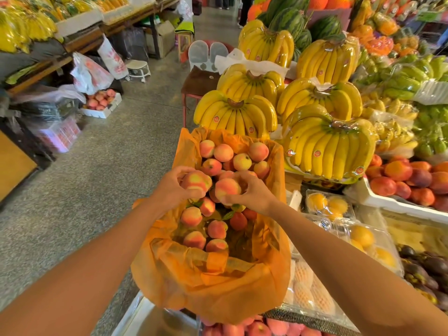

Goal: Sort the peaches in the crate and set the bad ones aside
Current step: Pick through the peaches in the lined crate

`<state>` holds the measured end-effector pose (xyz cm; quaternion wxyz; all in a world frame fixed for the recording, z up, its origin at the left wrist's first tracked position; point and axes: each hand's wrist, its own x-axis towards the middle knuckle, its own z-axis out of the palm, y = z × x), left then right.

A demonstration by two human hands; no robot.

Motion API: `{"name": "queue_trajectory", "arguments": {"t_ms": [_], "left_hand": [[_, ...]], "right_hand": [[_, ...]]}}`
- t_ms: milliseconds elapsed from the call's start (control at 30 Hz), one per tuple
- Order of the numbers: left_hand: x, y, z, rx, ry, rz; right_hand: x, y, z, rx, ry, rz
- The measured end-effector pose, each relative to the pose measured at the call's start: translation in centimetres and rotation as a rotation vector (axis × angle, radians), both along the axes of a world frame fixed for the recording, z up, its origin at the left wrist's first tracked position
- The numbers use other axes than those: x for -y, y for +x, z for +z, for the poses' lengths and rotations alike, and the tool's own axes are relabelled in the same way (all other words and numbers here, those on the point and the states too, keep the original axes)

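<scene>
Gripping one round pink-and-yellow peach (pixel 196 181) in the curled fingers of the left hand (pixel 173 187). Gripping a second blushed peach (pixel 226 189) likewise in the right hand (pixel 254 192). Holding both side by side above the middle of the crate lined with crinkled orange plastic (pixel 211 287). Lying heaped inside that liner: other loose peaches (pixel 242 162). Standing just behind the crate: film-wrapped yellow banana bunches (pixel 235 115).

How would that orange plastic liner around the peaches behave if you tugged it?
Probably floppy: the liner is crumpled and sags outward in loose folds. Likely thin, since light shows through it. The peaches piled inside would probably pin it down.
</scene>
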<state>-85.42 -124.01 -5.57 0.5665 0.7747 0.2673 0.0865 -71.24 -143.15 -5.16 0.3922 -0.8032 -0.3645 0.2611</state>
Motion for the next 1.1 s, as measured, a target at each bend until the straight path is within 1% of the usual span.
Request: {"name": "queue_trajectory", "arguments": {"t_ms": [67, 200, 267, 367, 433, 533, 633, 733, 900, 1000, 1100], "left_hand": [[-0.4, -0.6, -0.1, 0.008, -0.014, 0.011], [-1.2, -1.9, -0.3, -0.006, 0.094, 0.035], [-1.5, -2.4, -0.4, -0.008, 0.122, 0.098], [-1.8, -2.7, -0.3, 0.013, 0.104, 0.176], [-2.4, -2.9, -0.5, -0.003, 0.089, 0.195], [-3.5, -3.4, -1.3, -0.031, 0.07, 0.164], [-3.9, -3.8, -1.6, -0.05, 0.001, 0.162], [-4.1, -3.7, -1.8, -0.034, -0.052, 0.137], [-4.7, -3.6, -1.9, -0.036, -0.089, 0.079], [-5.2, -3.5, -2.2, -0.026, -0.101, 0.066], [-5.5, -3.6, -2.1, -0.033, -0.115, 0.053]], "right_hand": [[-0.2, -0.1, -0.2, -0.016, -0.135, 0.037], [-0.8, -0.5, -1.4, -0.063, -0.26, 0.123], [-1.5, -0.8, -2.3, -0.027, -0.355, 0.189], [-3.0, -2.0, -4.1, 0.033, -0.424, 0.254], [-4.0, -2.8, -5.2, 0.05, -0.448, 0.28], [-5.6, -3.9, -6.6, 0.039, -0.455, 0.319], [-7.5, -4.9, -8.0, 0.022, -0.47, 0.313], [-8.8, -5.8, -9.4, 0.086, -0.518, 0.328], [-9.6, -7.3, -10.7, 0.192, -0.475, 0.313], [-10.5, -7.8, -11.4, 0.166, -0.46, 0.276], [-10.8, -7.9, -11.7, 0.126, -0.462, 0.287]]}}
